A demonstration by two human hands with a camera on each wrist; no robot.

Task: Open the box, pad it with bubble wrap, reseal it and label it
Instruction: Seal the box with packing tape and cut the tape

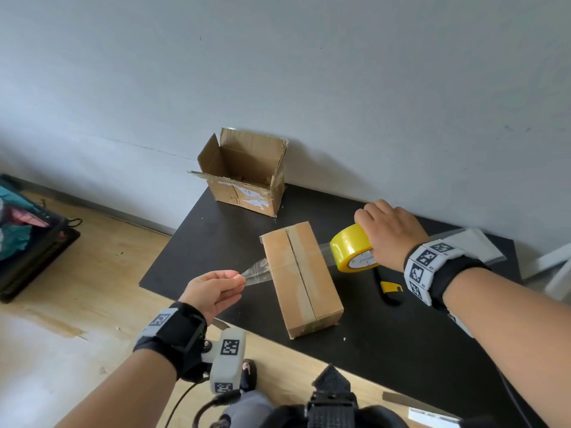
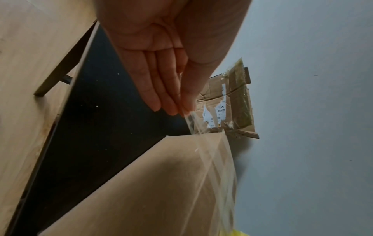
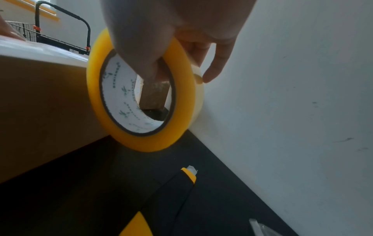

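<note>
Both my hands out in front, each grip closed on tape.

My left hand point(image 1: 213, 290) reaches forward with the palm turned up, thumb and fingertips point(image 2: 171, 110) pinching the free tape end point(image 1: 256, 271). My right hand point(image 1: 387, 234) is further out, back of the hand up, thumb through the core of the tape roll point(image 1: 352, 248), fingers wrapped over its outside. Both forearms wear marker-covered wristbands.

A closed box point(image 1: 301, 278) lies mid-counter point(image 1: 401, 350), an open box point(image 1: 247, 177) behind it against the wall. Tape roll point(image 1: 352, 248) just right of it, knife point(image 1: 390, 288) nearer, tape strip point(image 1: 258, 271) stretching left.
</note>
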